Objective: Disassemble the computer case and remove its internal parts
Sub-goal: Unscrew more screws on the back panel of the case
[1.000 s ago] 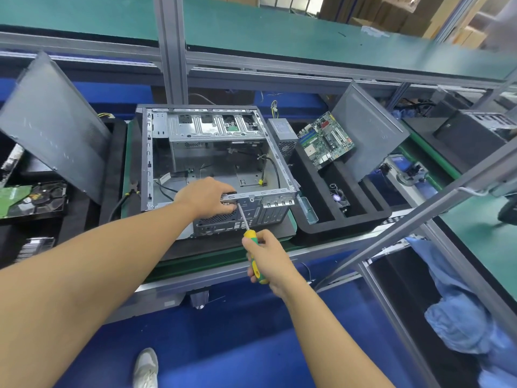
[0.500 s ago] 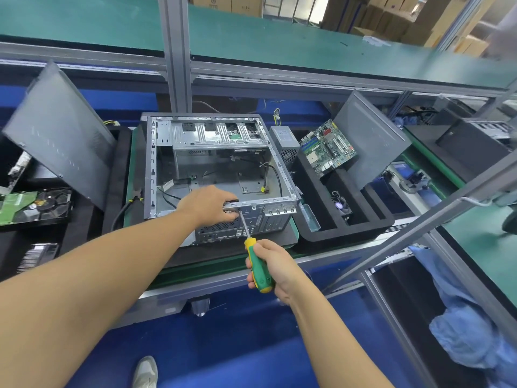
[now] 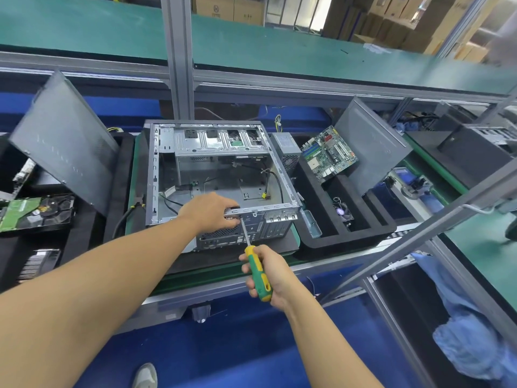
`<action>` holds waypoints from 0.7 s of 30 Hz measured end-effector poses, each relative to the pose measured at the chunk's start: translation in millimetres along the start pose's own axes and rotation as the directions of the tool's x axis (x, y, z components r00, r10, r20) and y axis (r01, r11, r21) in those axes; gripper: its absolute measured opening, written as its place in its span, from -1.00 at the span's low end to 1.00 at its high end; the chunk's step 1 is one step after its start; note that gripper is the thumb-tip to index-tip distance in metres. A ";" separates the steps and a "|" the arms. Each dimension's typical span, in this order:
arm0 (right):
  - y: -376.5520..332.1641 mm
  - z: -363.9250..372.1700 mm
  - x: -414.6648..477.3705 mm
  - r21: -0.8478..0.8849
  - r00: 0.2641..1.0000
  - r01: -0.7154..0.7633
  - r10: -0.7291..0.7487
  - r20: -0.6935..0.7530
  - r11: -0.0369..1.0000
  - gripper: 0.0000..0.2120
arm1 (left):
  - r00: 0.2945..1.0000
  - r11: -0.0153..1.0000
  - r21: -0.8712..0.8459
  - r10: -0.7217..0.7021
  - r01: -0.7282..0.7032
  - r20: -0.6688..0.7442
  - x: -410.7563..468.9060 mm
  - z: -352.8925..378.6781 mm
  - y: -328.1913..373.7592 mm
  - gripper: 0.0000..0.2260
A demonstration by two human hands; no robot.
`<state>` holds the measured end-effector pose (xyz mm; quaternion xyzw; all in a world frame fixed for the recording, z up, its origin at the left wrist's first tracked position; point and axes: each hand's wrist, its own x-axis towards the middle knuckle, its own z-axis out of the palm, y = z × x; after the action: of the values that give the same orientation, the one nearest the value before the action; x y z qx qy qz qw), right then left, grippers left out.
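Observation:
An open grey computer case (image 3: 165, 163) lies on its side on a black mat, mostly stripped, with a few cables left inside. My left hand (image 3: 209, 210) grips the near top rail of the case, fingers curled over its edge. My right hand (image 3: 268, 273) holds a green and yellow screwdriver (image 3: 258, 271). Its shaft points up to the case's rear panel, and the tip sits just beside my left fingers.
A black foam tray (image 3: 349, 239) at the right holds a motherboard (image 3: 330, 154), a grey power supply (image 3: 288, 149) and a small fan. Side panels (image 3: 64, 141) lean at left and right. A hard drive (image 3: 33, 212) lies far left. A vertical frame post (image 3: 179, 57) stands behind the case.
My right hand has slid down the screwdriver handle, so more of the handle shows above my fingers. My left hand stays on the rail. The view has tilted slightly.

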<state>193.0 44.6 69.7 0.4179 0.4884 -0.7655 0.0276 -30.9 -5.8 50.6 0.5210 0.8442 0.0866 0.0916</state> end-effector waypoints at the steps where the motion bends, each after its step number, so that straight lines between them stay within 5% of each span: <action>1: -2.3 -2.0 -0.7 0.020 0.999 -0.029 0.028 0.033 0.999 -0.67 | 1.000 1.000 0.002 0.001 -0.001 -0.002 0.0 0.1 0.3 -0.51; 5: -8.2 -10.0 -3.0 0.011 0.987 -0.054 0.052 0.153 0.998 -0.67 | 1.000 1.000 0.014 0.006 -0.006 -0.012 0.4 0.6 0.0 -0.51; 12: 4.4 -8.2 -2.1 -0.023 0.997 0.047 -0.046 0.056 0.999 -0.87 | 1.000 1.000 0.015 0.012 -0.011 -0.024 1.8 2.8 -0.8 -0.51; 21: 6.7 -6.0 1.5 -0.067 1.000 0.014 -0.013 0.006 0.998 -0.84 | 1.000 1.000 -0.001 0.009 -0.009 -0.028 1.2 3.1 -3.7 -0.52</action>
<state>198.8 46.3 62.8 0.4115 0.5167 -0.7499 0.0378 -33.8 -6.2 46.7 0.5236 0.8429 0.0948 0.0795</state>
